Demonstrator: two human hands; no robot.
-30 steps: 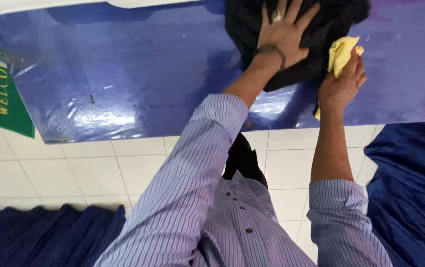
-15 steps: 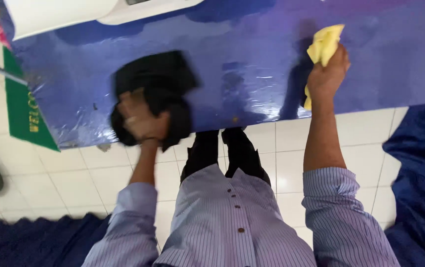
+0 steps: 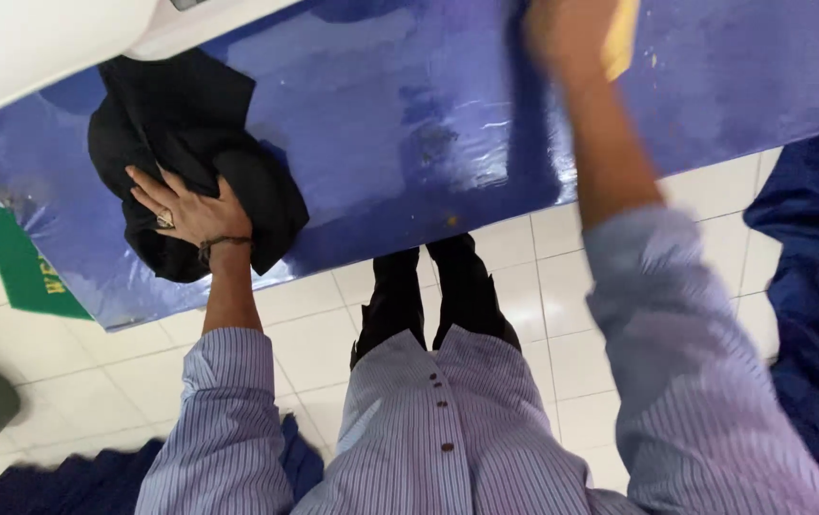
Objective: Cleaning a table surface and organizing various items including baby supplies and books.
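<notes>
The left hand [image 3: 185, 212] lies flat with its palm down and its fingers spread and pointing away from the body, a ring on one finger and a dark band at the wrist. Its forearm is bare and runs straight back to a rolled striped sleeve at the elbow. The right arm reaches far forward and upward, the forearm bare and the sleeve pushed up past the elbow. The right hand [image 3: 570, 30] is blurred at the top edge; its fingers seem curled closed.
</notes>
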